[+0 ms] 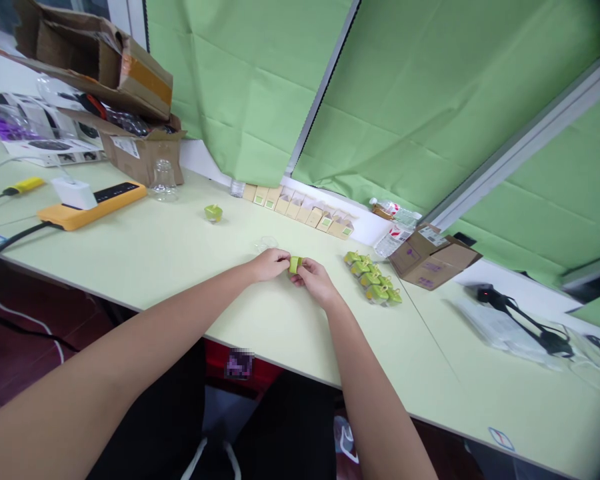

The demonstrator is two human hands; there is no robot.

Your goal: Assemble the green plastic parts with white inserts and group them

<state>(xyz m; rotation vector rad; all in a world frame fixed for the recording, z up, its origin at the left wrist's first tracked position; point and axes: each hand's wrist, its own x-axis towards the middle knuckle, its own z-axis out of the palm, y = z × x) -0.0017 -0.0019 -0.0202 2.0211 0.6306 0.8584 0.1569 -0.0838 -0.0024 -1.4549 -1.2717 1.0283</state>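
The tub (295, 265) sits between the two hands: the left hand (271, 265) pinches its near-left side with thumb and fingertips, and the right hand (314, 277) pinches the opposite side, some of its fingers curled out of sight. Whether the tub's base touches the tabletop (250, 320) cannot be told. With so small a thing in fingertips alone, uneven pressure could twist it free or dent its wall, if that is as thin as it looks.

Just beyond the left hand lies a clear shell (266, 245), hard to see against the pale surface; a backward nudge of the knuckles could slide it away or crush it. To the right of the right hand, the grouped tubs (375, 277) stand close together, so a wide elbow or wrist swing could topple several. The lone tub (213, 213), beyond and left of the left hand, seems safer.
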